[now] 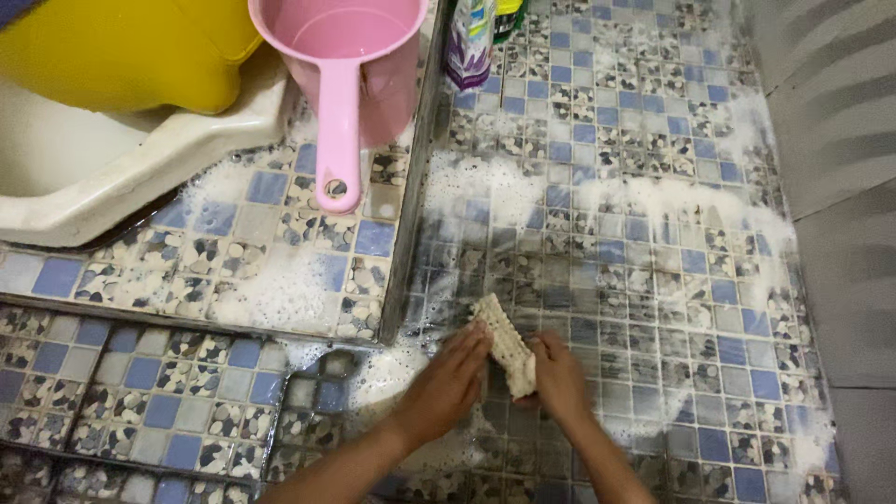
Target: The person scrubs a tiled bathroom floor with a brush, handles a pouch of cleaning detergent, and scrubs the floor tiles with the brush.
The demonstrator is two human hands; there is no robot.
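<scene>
Gripping a pale scrub brush (505, 343) from both sides: left hand (448, 381) pressed against its near edge, fingers extended, right hand (557, 375) closed round its lower end. Brush held low on the soapy mosaic-tiled floor (644, 308), beside the raised step's corner. Farther up, pink dipper (338, 65) resting by white squat toilet (112, 177), yellow bucket (121, 47) behind; foam (485, 182) spread across tiles.

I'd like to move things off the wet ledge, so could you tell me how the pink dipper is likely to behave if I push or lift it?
The pink dipper is probably light: it looks like thin plastic and empty. It may slide easily, since the tiled ledge under it is foamy. Its long handle juts forward, so a nudge there could swing or tip it.
</scene>
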